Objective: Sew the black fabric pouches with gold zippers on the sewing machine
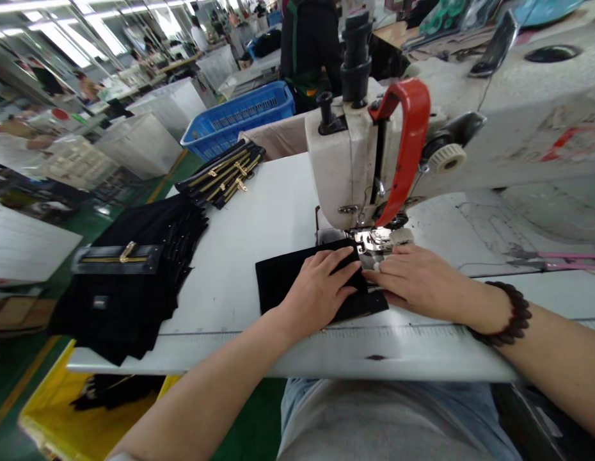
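Note:
A black fabric piece (278, 282) lies on the white sewing table, its far right corner by the presser foot (369, 240) of the sewing machine (336, 166). My left hand (321, 282) rests on the fabric with its fingers spread out. Beneath that hand, a darker strip (369, 306) with a zipper-like edge shows along the near side. My right hand (417, 282) is beside the presser foot, fingers bent and close together at the fabric's right edge. Whatever its fingertips pinch is hidden. A dark bead bracelet (511, 314) circles the right wrist.
To the left, a stack of black fabric panels (134, 288) overhangs the table edge. Behind it lie black strips with gold zippers (225, 169). A blue crate (240, 115) stands beyond the table, a yellow bin (52, 410) below. Pink-handled scissors (561, 261) are at right.

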The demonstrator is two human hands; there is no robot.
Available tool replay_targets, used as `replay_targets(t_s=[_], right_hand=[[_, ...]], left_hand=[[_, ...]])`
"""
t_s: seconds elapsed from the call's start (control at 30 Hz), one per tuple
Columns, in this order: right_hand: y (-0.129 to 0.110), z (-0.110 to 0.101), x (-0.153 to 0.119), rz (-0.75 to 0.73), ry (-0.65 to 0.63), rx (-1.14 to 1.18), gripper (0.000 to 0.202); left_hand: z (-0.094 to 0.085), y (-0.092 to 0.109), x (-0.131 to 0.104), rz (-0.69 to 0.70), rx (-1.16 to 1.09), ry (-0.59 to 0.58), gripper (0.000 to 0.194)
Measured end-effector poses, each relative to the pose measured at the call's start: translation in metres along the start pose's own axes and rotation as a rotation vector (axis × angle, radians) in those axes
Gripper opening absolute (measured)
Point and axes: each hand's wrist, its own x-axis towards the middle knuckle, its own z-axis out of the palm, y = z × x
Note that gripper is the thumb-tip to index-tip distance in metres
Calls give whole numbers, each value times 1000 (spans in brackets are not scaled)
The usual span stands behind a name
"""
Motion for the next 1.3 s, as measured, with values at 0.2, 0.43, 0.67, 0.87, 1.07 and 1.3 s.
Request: replay_targets(t_s=[0.2, 0.43, 0.67, 0.87, 1.07, 1.3], right_hand=[[1, 1, -1, -28, -6, 69, 24], [3, -1, -4, 135, 6, 82, 21], [0, 5, 4, 176, -206, 47, 20], [-4, 4, 5, 153, -207, -8, 15], [-5, 10, -2, 45, -134, 38, 21], [-6, 11, -4, 49, -122, 56, 23]], left_hand=[[3, 9, -3, -73, -10, -25, 26], [9, 7, -5, -192, -183, 111, 29], [8, 6, -4, -183, -222, 129, 29], [0, 5, -2, -68, 2, -125, 36], [-5, 0, 0, 2, 125, -192, 38], [-2, -2, 0, 42, 154, -171, 37]])
